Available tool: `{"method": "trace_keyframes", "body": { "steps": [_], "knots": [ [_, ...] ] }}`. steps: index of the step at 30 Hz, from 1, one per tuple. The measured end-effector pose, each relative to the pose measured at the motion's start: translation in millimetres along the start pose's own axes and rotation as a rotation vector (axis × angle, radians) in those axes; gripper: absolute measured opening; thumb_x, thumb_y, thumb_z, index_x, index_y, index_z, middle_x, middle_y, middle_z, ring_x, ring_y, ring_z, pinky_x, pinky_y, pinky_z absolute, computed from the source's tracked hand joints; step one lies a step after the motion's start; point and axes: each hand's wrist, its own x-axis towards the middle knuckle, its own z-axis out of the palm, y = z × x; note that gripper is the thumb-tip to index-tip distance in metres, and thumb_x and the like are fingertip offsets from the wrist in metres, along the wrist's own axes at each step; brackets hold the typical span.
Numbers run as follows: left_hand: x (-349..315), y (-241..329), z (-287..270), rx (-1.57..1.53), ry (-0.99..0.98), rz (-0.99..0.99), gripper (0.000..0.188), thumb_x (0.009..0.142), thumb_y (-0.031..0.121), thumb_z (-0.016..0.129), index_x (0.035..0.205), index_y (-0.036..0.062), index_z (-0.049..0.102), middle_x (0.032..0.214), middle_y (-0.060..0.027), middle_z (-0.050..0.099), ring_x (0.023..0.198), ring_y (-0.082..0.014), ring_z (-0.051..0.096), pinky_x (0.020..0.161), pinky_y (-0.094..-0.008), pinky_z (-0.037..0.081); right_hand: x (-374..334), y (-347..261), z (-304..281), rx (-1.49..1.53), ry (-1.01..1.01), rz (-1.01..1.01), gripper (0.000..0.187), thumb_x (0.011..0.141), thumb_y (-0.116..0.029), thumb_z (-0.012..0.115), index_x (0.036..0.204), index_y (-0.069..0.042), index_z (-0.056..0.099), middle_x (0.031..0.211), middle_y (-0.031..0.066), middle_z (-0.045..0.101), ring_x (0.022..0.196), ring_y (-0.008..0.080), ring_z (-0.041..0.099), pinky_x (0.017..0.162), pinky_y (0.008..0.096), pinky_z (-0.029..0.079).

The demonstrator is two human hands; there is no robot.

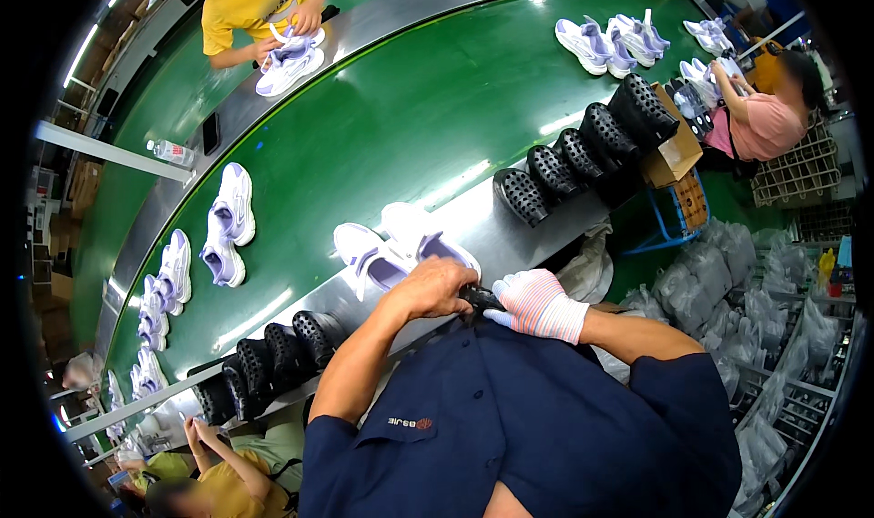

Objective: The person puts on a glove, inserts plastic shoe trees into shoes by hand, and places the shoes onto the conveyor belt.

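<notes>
My bare left hand [430,287] is closed, fingers curled, at the near end of a white and lavender sneaker [448,252]. My right hand [539,303], in a striped knit glove, grips a small black object [480,298] just in front of my chest. The left fingers meet that object at its other end; its kind is mostly hidden by both hands. Left of this sneaker stands a second one [362,252], its opening toward me. Both sneakers sit at the metal edge of the green belt.
Black perforated shoe forms [289,350] line the metal ledge [473,218] on the left, and more forms [583,152] on the right. Other sneakers [232,213] rest on the green belt [391,117]. Co-workers sit around it. Plastic-wrapped bundles [696,277] fill a rack at right.
</notes>
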Motion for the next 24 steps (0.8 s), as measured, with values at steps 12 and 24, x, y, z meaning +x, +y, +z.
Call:
{"method": "trace_keyframes", "body": {
  "steps": [12, 24],
  "knots": [
    [9.7, -79.8, 21.8, 0.154, 0.492, -0.576, 0.026, 0.079, 0.014, 0.068, 0.099, -0.0027, 0.067, 0.093, -0.0286, 0.068, 0.092, -0.0438, 0.065, 0.085, -0.0528, 0.052, 47.6, 15.5, -15.6, 0.121, -0.314, 0.339, 0.054, 0.093, -0.053, 0.06, 0.098, -0.001, 0.072, 0.09, 0.0218, 0.073, 0.091, 0.0386, 0.072, 0.083, 0.0452, 0.056],
    [15.9, -88.6, 35.8, -0.274, 0.444, -0.318, 0.018, 0.085, 0.013, 0.063, 0.09, -0.0037, 0.064, 0.086, -0.029, 0.066, 0.085, -0.0444, 0.066, 0.078, -0.0479, 0.052, 67.2, 29.4, -12.7, 0.174, -0.385, 0.463, 0.05, 0.089, -0.045, 0.06, 0.096, 0.002, 0.075, 0.099, 0.0254, 0.072, 0.097, 0.039, 0.071, 0.088, 0.046, 0.055]
  ]
}}
